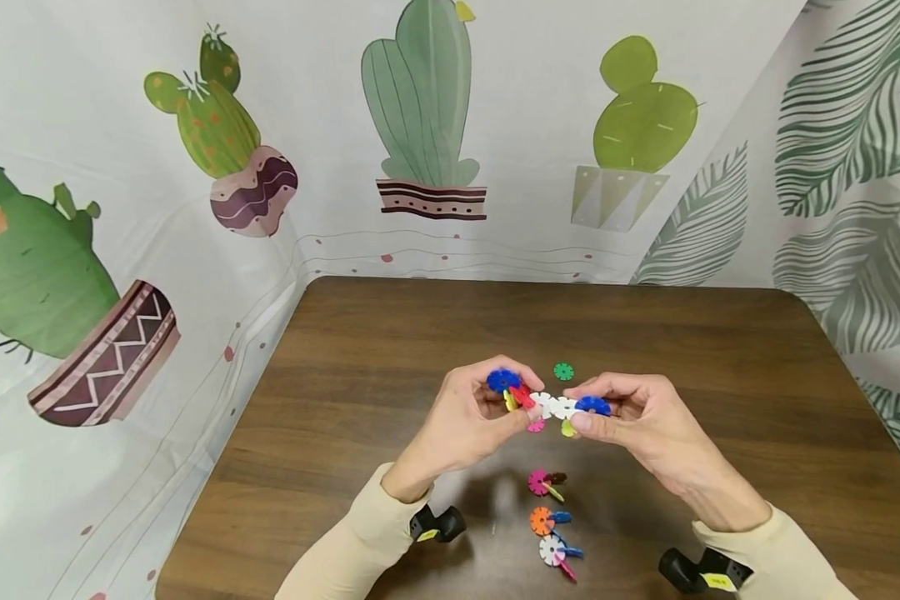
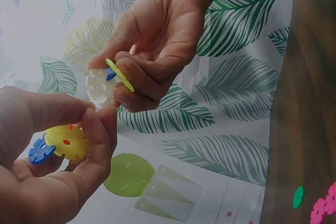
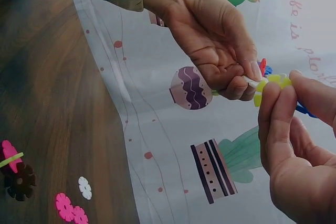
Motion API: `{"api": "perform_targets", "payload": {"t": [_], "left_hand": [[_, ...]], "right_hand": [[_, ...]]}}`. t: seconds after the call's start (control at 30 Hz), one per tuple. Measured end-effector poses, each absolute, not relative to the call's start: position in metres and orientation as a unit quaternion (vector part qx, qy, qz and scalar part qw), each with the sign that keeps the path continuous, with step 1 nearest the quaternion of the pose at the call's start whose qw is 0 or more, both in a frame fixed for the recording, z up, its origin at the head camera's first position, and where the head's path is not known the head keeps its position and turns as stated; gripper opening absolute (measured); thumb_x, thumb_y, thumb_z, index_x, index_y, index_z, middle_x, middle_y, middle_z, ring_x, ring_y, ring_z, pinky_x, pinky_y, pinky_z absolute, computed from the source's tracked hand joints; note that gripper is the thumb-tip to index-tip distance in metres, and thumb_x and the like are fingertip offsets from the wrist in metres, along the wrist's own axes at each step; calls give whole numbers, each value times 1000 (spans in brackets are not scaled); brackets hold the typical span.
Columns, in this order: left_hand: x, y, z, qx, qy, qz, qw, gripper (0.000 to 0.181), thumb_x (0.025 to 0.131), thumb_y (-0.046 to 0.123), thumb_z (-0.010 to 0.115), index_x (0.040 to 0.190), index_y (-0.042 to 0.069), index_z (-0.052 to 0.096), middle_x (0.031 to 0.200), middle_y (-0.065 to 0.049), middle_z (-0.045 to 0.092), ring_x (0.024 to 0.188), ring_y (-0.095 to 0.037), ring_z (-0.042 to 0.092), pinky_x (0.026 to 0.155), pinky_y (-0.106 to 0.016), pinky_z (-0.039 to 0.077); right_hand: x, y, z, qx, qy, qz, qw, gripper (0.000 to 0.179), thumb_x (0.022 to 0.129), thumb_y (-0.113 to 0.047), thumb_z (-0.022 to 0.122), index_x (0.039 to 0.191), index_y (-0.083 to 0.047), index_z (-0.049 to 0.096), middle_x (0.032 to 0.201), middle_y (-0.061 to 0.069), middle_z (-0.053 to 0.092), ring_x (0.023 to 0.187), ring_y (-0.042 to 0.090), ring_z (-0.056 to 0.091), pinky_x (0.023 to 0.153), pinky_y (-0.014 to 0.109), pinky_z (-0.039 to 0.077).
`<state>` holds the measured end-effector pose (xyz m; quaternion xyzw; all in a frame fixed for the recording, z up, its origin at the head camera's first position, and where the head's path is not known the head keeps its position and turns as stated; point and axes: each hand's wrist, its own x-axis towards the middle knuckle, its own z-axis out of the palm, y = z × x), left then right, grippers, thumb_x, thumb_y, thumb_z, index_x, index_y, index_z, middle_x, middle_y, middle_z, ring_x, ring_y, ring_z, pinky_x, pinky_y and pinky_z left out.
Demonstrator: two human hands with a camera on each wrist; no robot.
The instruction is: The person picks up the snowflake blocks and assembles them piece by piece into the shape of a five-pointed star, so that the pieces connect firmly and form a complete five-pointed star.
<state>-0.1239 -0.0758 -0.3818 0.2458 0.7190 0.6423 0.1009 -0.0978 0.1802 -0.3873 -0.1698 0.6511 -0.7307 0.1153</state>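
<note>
My left hand [image 1: 468,421] pinches a cluster of notched plastic discs: a blue disc [image 1: 503,380], a red disc [image 1: 522,394], a yellow disc [image 2: 68,141] and a white disc [image 1: 542,406]. Facing it, my right hand [image 1: 648,425] pinches a second cluster, with another white disc [image 2: 98,83], a blue disc [image 1: 594,406] and a yellow disc [image 3: 268,85]. The two white discs meet edge to edge between the fingertips, above the table. In the right wrist view, fingers partly cover where they meet.
On the wooden table [image 1: 360,333] lie a green disc [image 1: 563,372] beyond the hands and pink discs [image 3: 65,207] below them. Nearer stand small joined groups: a pink one [image 1: 538,482], an orange one [image 1: 542,521] and a white one [image 1: 551,550]. A printed cloth [image 1: 525,108] hangs behind.
</note>
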Motion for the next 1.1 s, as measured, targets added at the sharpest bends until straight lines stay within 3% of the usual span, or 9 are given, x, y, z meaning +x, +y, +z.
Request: {"api": "perform_targets", "payload": {"t": [0.43,0.63,0.83,0.9,0.97,1.1], "left_hand": [[-123,-79,-378,262,727,626,103,31,90,6,85,118,12,73,100,-9,75,75,-7,69,74,-30,66],[-127,-85,-376,260,764,581,103,45,91,16,87,131,26,69,98,0,73,72,-11,65,72,-24,62],[-131,-91,-374,275,776,561,91,57,87,22,91,136,35,65,112,6,77,95,-11,75,71,-24,60],[-132,-93,-374,284,773,561,87,59,86,21,91,137,35,64,116,6,77,104,-11,76,73,-26,61],[-132,-93,-374,292,770,560,91,61,86,20,91,139,34,63,121,6,75,112,-10,74,85,-27,63],[-132,-89,-378,315,777,532,118,62,90,28,88,144,34,59,128,6,73,114,-11,74,96,-29,63]], "right_hand": [[-98,180,-384,-176,673,-709,117,25,96,8,73,118,-3,79,106,2,79,82,10,74,78,29,67],[-103,180,-375,-164,723,-662,106,21,99,-1,73,119,1,77,94,-1,79,73,13,71,72,30,66],[-108,181,-369,-187,744,-634,93,15,102,-3,71,115,2,76,86,-3,75,69,18,65,67,32,61],[-110,181,-369,-203,753,-619,91,15,102,-4,71,114,0,77,88,-3,74,70,19,66,64,31,59],[-113,179,-369,-219,761,-603,93,15,101,-5,72,115,-3,78,92,-1,74,70,19,66,62,31,59],[-117,173,-372,-239,780,-570,103,12,99,-9,76,111,-8,78,91,4,74,69,15,67,58,29,57]]}}
